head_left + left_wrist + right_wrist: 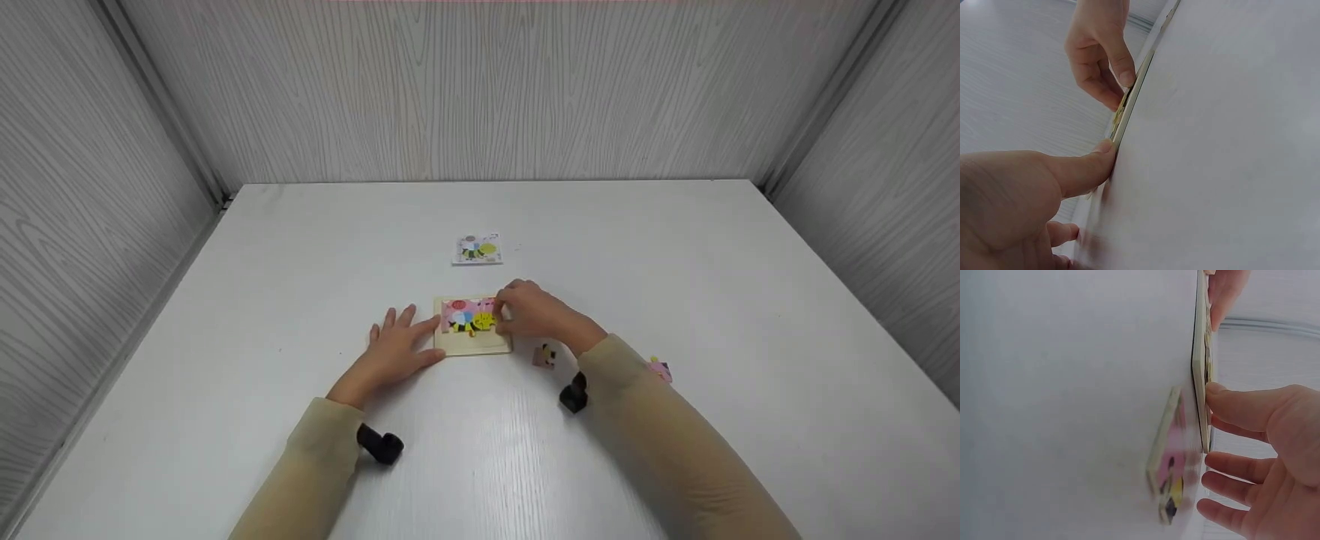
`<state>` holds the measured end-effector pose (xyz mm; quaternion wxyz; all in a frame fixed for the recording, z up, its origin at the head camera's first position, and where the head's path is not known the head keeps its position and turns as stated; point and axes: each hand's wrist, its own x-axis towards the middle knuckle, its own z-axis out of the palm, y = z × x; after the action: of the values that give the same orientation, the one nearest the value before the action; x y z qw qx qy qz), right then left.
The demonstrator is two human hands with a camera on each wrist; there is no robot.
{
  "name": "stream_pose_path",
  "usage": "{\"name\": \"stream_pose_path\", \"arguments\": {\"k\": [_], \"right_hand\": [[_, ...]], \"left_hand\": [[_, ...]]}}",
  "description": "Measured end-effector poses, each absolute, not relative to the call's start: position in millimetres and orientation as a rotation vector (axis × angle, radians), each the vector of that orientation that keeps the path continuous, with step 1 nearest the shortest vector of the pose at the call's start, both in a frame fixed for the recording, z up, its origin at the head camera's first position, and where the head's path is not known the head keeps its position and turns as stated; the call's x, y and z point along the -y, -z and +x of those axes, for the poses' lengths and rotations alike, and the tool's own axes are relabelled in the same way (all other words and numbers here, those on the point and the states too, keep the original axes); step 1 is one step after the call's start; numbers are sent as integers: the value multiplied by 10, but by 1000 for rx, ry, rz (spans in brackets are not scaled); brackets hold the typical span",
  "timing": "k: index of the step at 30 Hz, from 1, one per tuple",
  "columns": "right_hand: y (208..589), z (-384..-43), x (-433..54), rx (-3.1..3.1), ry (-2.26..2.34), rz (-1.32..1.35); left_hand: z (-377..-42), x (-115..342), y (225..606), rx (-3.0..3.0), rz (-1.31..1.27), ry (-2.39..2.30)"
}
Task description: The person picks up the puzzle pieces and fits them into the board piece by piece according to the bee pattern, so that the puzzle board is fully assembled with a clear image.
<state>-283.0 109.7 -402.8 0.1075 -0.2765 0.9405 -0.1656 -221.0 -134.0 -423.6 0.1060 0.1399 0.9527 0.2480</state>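
Observation:
A pale wooden puzzle board (472,346) lies flat on the white table, a pink picture with a yellow-and-black bee (471,318) filling its upper part. My left hand (396,350) rests at the board's left side, fingers spread, thumb and index finger touching its edge. At the right side of the picture, my right hand (531,309) pinches a puzzle piece between thumb and index finger; the fingers mostly hide it. The right thumb (1235,404) lies along the board's edge in the right wrist view. Just below that hand sits a loose puzzle piece (544,356).
A small picture card (478,249) with a similar bee lies behind the board. Another pink puzzle piece (660,369) shows past the right sleeve, which partly covers it. Wood-grain panels (480,90) enclose the table at the back and both sides.

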Motion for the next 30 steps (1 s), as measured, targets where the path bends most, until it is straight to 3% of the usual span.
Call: {"name": "stream_pose_path", "arguments": {"k": [30], "right_hand": [[4005,-2803,-1036,-2720,467,-766]], "left_hand": [[-2216,1336,4253,-2775,376,-726]]}}
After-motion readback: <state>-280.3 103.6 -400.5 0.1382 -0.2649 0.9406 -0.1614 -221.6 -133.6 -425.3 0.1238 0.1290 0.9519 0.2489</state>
